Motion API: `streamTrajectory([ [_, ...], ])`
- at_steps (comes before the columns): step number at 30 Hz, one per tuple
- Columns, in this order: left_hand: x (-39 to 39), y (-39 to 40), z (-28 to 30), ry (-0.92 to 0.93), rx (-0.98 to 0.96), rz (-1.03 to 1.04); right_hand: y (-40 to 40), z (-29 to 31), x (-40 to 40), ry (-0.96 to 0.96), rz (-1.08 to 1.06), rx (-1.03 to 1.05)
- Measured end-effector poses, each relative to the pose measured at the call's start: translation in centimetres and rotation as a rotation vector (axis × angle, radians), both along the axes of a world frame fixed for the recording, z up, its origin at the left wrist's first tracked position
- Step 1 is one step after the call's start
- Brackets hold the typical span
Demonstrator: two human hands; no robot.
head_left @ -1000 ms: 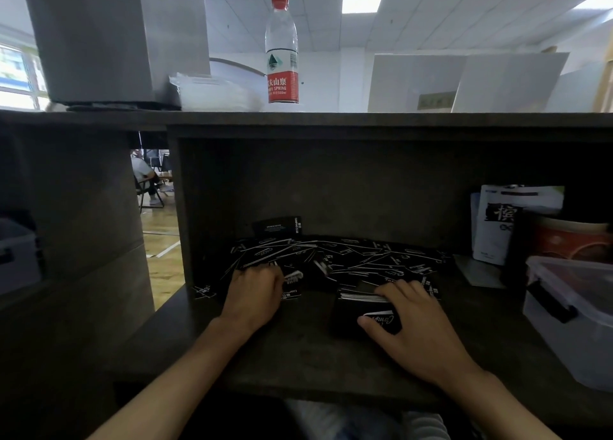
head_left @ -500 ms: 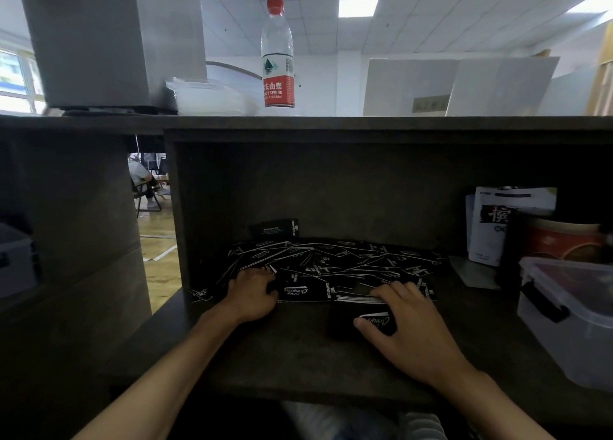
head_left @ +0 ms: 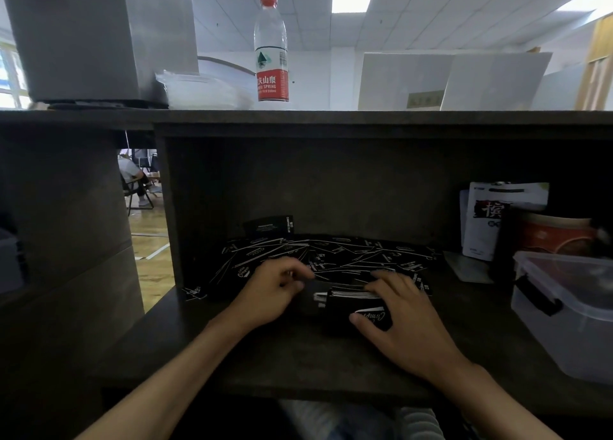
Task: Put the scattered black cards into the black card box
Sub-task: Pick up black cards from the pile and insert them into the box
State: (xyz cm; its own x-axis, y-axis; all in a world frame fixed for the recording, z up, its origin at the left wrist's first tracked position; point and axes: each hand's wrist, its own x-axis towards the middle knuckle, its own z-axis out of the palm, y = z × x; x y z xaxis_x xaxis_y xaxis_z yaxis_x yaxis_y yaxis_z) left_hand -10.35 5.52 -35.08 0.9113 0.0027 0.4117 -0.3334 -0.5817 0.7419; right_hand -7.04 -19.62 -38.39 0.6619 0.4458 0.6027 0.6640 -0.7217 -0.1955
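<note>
Many black cards [head_left: 335, 257] with white print lie scattered across the back of the dark lower shelf [head_left: 265, 356]. In front of them stands the black card box [head_left: 345, 312], with a stack of cards showing white edges at its top. My right hand [head_left: 404, 323] grips the box, thumb on its front face and fingers over the stack. My left hand [head_left: 268, 288] is just left of the box with curled, blurred fingers pinching a dark card whose edge reaches the box opening. A second black box piece [head_left: 269, 228] stands upright against the back wall.
A clear plastic lidded container [head_left: 564, 310] fills the shelf's right side, with a white pouch [head_left: 491, 220] and a red tub [head_left: 557, 237] behind it. The compartment's left wall [head_left: 170, 224] is close to the cards. A water bottle [head_left: 271, 48] stands on the top shelf.
My left hand left the left part of the card pile and moved right to the box opening with a card. My right hand stayed on the box.
</note>
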Motion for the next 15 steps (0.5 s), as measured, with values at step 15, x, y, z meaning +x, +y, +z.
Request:
streamTrajectory([
  [15, 4.3, -2.1, 1.8, 0.315, -0.262, 0.113, 1.6, 0.2, 0.2, 0.067, -0.082, -0.089],
])
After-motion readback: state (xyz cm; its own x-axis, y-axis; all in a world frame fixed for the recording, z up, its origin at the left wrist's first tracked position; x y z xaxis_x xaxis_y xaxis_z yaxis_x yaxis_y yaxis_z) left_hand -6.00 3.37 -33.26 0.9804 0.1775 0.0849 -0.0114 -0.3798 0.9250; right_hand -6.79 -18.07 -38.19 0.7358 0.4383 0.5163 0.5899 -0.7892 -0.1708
